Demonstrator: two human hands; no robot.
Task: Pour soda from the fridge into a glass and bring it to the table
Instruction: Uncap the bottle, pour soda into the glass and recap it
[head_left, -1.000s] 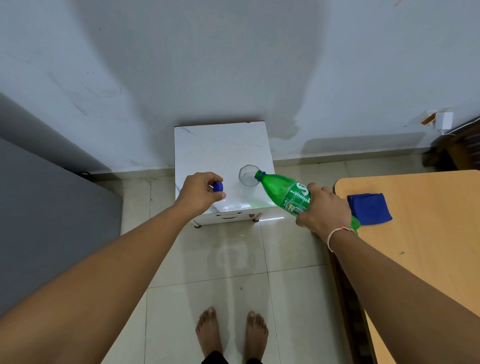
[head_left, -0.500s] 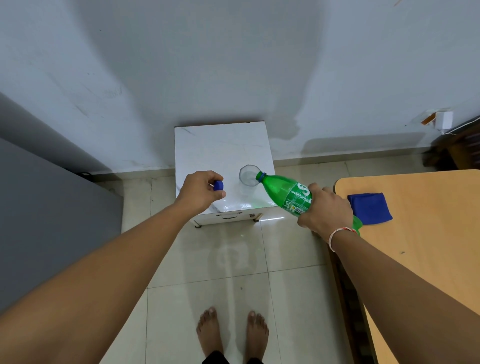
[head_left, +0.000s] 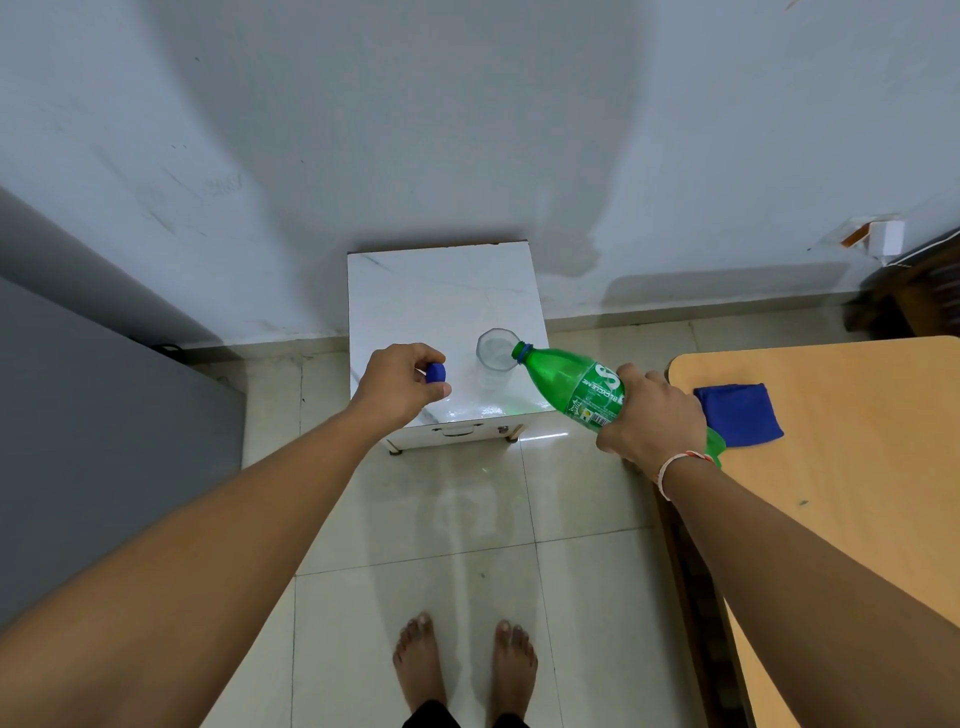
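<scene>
Both hands are occupied: the left hand (head_left: 400, 384) pinches a small round blue cap (head_left: 435, 372), and the right hand (head_left: 652, 418) wraps the green plastic bottle (head_left: 571, 384). Against half a second ago, the bottle's mouth has edged further over the rim of the clear faceted glass (head_left: 496, 358). Its long axis runs from lower right up to the left, neck toward the glass, on the glossy white marbled surface (head_left: 441, 291). A blue cloth (head_left: 740, 413) lies on the wooden table (head_left: 857, 467).
</scene>
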